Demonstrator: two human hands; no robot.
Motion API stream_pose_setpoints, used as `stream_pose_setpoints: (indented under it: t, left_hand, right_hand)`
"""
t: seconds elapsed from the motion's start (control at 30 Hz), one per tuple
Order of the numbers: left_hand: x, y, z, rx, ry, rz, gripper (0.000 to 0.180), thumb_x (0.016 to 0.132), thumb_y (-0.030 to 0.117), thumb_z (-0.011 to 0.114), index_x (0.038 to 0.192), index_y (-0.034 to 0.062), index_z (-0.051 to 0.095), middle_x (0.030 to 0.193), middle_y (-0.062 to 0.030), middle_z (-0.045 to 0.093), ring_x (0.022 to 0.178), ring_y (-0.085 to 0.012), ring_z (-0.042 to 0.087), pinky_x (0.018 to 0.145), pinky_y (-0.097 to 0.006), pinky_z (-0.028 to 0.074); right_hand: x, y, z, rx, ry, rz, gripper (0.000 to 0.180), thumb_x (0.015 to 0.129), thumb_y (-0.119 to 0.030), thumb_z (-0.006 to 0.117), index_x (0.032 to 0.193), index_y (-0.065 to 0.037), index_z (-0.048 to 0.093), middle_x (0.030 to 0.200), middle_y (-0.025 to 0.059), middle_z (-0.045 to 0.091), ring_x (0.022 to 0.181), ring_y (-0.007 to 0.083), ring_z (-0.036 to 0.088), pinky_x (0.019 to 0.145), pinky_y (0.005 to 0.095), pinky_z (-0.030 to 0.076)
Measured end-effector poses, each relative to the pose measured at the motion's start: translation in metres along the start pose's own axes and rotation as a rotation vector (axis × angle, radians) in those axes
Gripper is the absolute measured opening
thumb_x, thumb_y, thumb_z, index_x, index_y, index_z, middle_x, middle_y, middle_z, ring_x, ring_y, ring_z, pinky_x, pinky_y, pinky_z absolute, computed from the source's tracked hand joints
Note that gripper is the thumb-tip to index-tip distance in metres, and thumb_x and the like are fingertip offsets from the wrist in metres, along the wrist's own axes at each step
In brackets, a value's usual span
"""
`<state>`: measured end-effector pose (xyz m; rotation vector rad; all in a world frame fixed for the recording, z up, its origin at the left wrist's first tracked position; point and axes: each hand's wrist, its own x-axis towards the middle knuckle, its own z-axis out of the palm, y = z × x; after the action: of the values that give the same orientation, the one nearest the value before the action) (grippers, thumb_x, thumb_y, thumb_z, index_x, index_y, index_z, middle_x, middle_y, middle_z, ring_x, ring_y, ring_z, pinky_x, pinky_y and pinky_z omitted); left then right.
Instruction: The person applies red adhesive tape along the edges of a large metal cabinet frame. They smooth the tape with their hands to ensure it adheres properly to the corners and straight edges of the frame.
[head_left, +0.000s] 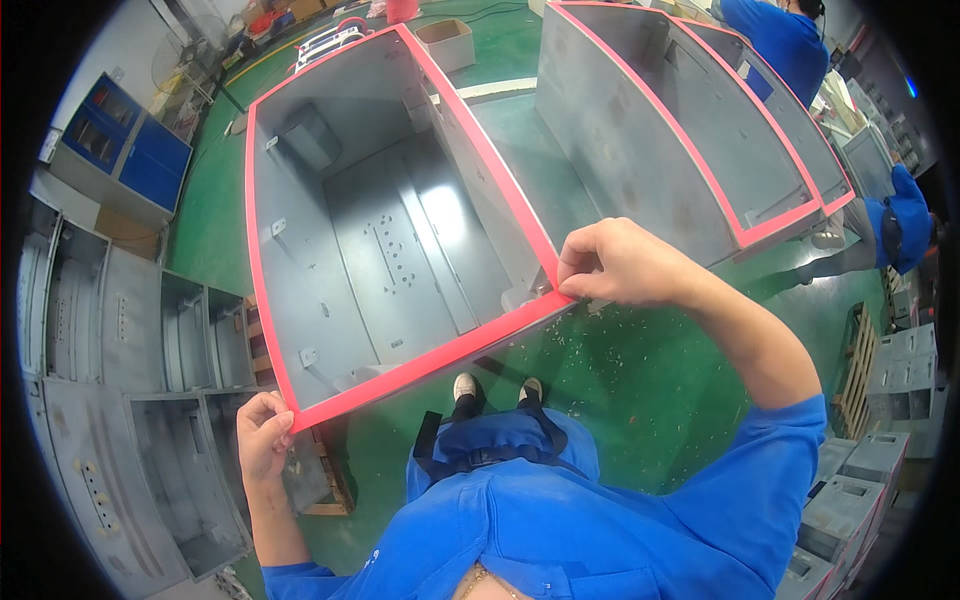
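Far left: stacked grey metal housings (150,400), blue cabinet (130,150) behind. Left hand (262,435) clamped on near-left corner of red strip (420,365) along rim of open grey cabinet shell (390,240), standing on green floor (620,380). Right hand (620,265) pinching same strip at near-right corner. Hands well apart. Right: second red-edged shell (650,130), co-worker in blue (785,40) beyond.

A green painted floor (640,390) spreads below, scattered with pale flecks. Grey metal enclosures (130,380) stack along the left, a blue cabinet (125,150) stands beyond them, a wooden pallet (858,370) sits on the right, and a cardboard box (447,42) lies far back
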<state>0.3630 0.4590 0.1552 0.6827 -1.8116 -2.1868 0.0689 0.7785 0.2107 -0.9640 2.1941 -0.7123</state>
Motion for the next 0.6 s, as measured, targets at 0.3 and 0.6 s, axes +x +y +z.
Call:
stream_pose_setpoints:
  t: [0.3, 0.6]
  left_hand:
    - [0.001, -0.003, -0.001, -0.018, 0.012, 0.007, 0.014, 0.069, 0.004, 0.063, 0.065, 0.0013, 0.049, 0.06, -0.0029, 0.048, 0.043, -0.0049, 0.04, 0.037, -0.016, 0.027]
    - [0.0, 0.0, 0.001, 0.009, 0.017, -0.009, 0.014, 0.07, 0.004, 0.062, 0.065, 0.0015, 0.05, 0.059, -0.0024, 0.048, 0.043, -0.0046, 0.039, 0.036, -0.016, 0.026]
  right_hand:
    - [-0.018, 0.03, 0.037, 0.617, 0.284, -0.031, 0.017, 0.081, -0.01, 0.056, 0.094, 0.001, 0.055, 0.083, 0.006, 0.06, 0.078, 0.0126, 0.057, 0.069, 0.0258, 0.045]
    - [-0.02, 0.028, 0.057, 0.835, 0.32, 0.055, 0.02, 0.082, -0.011, 0.057, 0.098, -0.002, 0.049, 0.09, 0.0036, 0.054, 0.077, 0.0082, 0.05, 0.064, 0.0224, 0.04]
